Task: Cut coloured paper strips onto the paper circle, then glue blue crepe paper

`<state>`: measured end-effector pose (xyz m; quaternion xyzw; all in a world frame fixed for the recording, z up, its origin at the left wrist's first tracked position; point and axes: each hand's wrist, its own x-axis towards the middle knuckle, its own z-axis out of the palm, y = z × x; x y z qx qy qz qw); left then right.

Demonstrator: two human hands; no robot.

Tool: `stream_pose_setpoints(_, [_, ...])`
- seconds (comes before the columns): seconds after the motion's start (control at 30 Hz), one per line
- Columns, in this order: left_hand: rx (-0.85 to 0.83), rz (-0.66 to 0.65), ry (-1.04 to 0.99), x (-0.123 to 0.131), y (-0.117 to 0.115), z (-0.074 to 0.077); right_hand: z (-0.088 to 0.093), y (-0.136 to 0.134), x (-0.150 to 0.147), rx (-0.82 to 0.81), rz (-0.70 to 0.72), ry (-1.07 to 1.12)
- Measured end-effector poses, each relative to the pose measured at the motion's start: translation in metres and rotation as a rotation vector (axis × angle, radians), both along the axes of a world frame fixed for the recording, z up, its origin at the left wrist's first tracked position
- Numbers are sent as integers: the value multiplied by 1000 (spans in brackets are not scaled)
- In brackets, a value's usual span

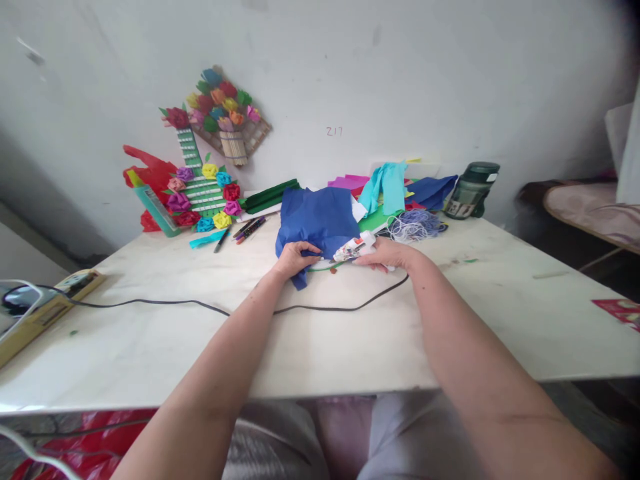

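Note:
A sheet of dark blue crepe paper (317,217) lies spread in front of me over something pale whose edge shows below it. My left hand (296,259) pinches the paper near its front edge, and a loose flap hangs down beside the fingers. In my right hand (387,255) is a white patterned hot glue gun (351,248), its nozzle pointing left at the paper's front edge, close to my left fingertips. A thin green strip (327,267) shows just under that edge. The black cord (340,308) runs from the glue gun leftwards across the table.
A power strip (47,317) sits at the left table edge. Behind stand a flower-covered guitar-shaped craft (200,187), a glue bottle (157,207), several pens (250,230) and green paper (273,197). Purple yarn (417,225), turquoise paper (385,187) and a dark bottle (473,190) are at right.

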<state>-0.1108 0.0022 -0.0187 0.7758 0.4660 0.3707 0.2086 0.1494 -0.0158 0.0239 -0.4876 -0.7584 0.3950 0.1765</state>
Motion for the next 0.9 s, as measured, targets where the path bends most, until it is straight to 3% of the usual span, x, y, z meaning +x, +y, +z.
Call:
stream_pose_setpoints(0.2, [9,-6,1,1,-1,1,2,-2,1,-32,48,9])
stream_pose_setpoints(0.9, [11,-20,-10,0,2,-2,0,2,2,0,-101,-23])
